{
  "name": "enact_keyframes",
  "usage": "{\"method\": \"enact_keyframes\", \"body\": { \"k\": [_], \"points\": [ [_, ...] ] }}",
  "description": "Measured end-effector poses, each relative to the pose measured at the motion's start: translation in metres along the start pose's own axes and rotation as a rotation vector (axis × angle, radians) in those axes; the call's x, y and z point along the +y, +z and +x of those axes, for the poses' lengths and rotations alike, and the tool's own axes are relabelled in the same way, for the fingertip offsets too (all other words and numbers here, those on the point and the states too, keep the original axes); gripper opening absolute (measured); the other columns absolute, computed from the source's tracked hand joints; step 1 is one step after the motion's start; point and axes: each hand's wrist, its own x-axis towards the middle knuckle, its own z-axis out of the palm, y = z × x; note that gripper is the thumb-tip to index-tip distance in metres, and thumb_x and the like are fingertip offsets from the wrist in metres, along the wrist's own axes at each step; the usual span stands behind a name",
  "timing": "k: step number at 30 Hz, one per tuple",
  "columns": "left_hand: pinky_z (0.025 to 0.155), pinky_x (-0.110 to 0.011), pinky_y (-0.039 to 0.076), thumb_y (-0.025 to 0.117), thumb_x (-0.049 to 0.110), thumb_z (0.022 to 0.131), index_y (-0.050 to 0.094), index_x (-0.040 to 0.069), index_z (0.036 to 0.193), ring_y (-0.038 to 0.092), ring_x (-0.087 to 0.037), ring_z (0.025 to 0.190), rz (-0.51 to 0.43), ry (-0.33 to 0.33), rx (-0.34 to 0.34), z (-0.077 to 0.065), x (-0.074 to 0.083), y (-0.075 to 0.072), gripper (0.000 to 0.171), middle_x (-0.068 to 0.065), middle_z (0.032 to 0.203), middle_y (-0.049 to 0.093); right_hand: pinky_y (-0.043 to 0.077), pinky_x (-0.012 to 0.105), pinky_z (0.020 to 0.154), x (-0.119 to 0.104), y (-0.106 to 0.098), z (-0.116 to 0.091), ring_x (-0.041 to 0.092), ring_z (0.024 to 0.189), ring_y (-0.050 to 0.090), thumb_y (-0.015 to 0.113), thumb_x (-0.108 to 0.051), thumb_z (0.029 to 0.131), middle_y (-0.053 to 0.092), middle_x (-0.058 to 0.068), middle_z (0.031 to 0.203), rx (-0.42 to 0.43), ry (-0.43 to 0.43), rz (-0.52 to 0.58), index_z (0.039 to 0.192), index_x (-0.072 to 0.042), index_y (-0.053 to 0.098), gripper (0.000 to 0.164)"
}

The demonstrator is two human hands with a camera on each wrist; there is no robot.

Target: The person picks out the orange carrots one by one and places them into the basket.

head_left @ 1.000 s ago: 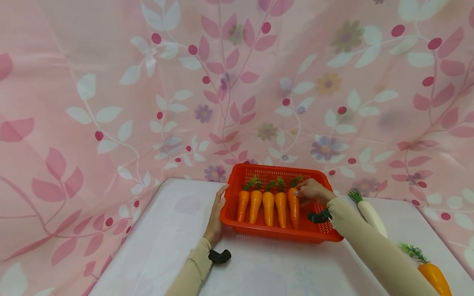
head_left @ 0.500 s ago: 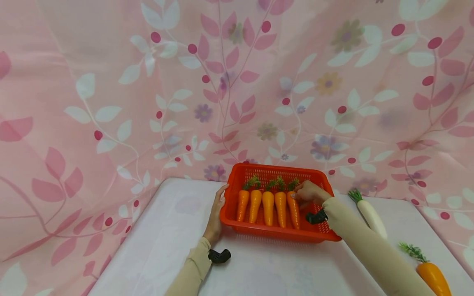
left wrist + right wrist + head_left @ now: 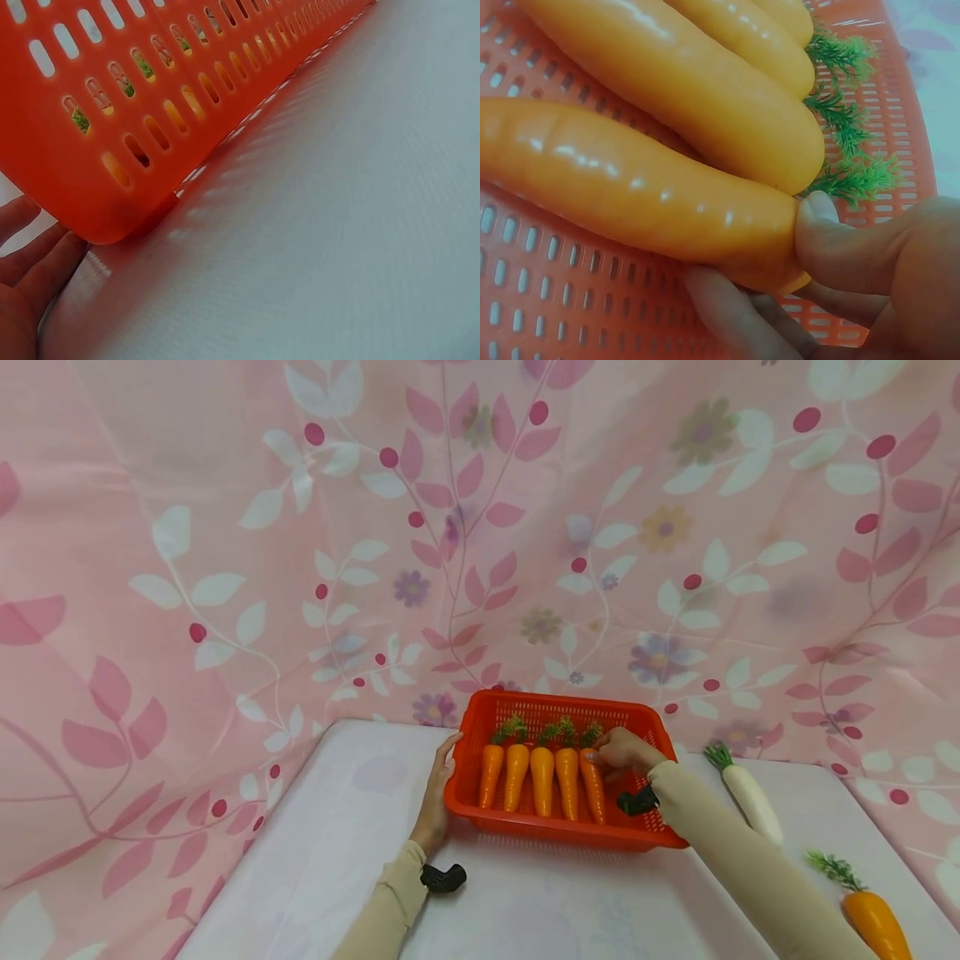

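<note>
In the head view a red-orange plastic basket (image 3: 570, 837) holds several orange carrots (image 3: 542, 781) side by side, leafy tops toward the back wall. My right hand (image 3: 626, 752) reaches into it and pinches the rightmost carrot (image 3: 592, 787) near its leafy end. Seen from the right wrist, the thumb presses the thick end of that carrot (image 3: 667, 199), while other fingers curl beneath it. My left hand (image 3: 437, 802) lies along the basket's left side with fingers extended. In the left wrist view, the fingers (image 3: 52, 262) touch the outside of the basket's corner.
To the right of the basket lies a white radish (image 3: 753, 802) with green leaves. Nearer, at the front right, is another carrot (image 3: 876, 922). A white-covered table (image 3: 330, 827) bears everything, and a pink floral cloth (image 3: 480, 568) hangs behind it.
My right hand has moved slightly left, bringing the thick end of the rightmost carrot left and down toward the others. The left hand has stayed at the basket's side.
</note>
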Motion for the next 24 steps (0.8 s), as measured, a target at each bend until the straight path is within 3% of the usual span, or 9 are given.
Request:
{"method": "enact_keyframes", "body": {
  "k": [13, 24],
  "points": [
    [0.125, -0.060, 0.034, 0.029, 0.042, 0.114, 0.035, 0.035, 0.162, 0.036, -0.032, 0.157, 0.007, -0.013, 0.003, -0.0012, -0.0008, -0.0003, 0.049, 0.005, 0.171, 0.030, 0.066, 0.045, 0.083, 0.0019, 0.0010, 0.0014, 0.036, 0.101, 0.075, 0.060, -0.014, 0.108, 0.046, 0.040, 0.153, -0.008, 0.002, 0.005, 0.147, 0.022, 0.044, 0.056],
    [0.126, -0.061, 0.032, 0.030, 0.043, 0.113, 0.036, 0.036, 0.161, 0.034, -0.031, 0.158, 0.016, -0.006, 0.008, -0.0001, -0.0015, 0.0003, 0.049, 0.007, 0.171, 0.029, 0.066, 0.046, 0.084, 0.0043, -0.0024, 0.0039, 0.040, 0.106, 0.074, 0.061, -0.015, 0.107, 0.061, 0.037, 0.136, -0.025, 0.015, 0.024, 0.146, 0.022, 0.045, 0.056]
  ]
}}
